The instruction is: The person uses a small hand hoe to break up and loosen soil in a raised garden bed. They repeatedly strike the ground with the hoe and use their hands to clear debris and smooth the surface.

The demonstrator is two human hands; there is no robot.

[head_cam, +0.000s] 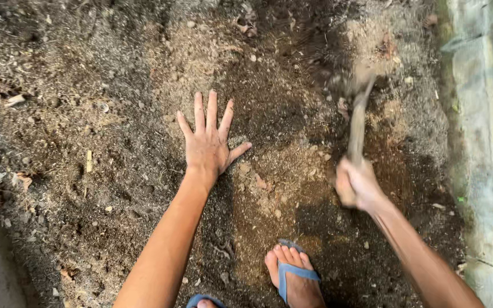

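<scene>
Digging tool (358, 122), blurred, handle upright over dark loose soil (87, 171) strewn with pebbles and dry leaves; concrete edging (480, 142) at the right. Right hand (356, 183) fisted around the handle. Left hand (209, 142) spread flat, fingers splayed, pressing the soil. Blue sandal (292, 274) below.

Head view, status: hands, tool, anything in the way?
Left hand flat, open on soil. Right hand gripping blurred hand tool. Sandalled foot near; concrete edge right.

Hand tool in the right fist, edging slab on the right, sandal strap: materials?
Hand tool: motion-blurred; grey-brown shaft, maybe wood or dull metal. Edging slab: likely concrete, rough grey, weather-stained. Sandal strap: smooth matte blue, probably rubber or plastic.
</scene>
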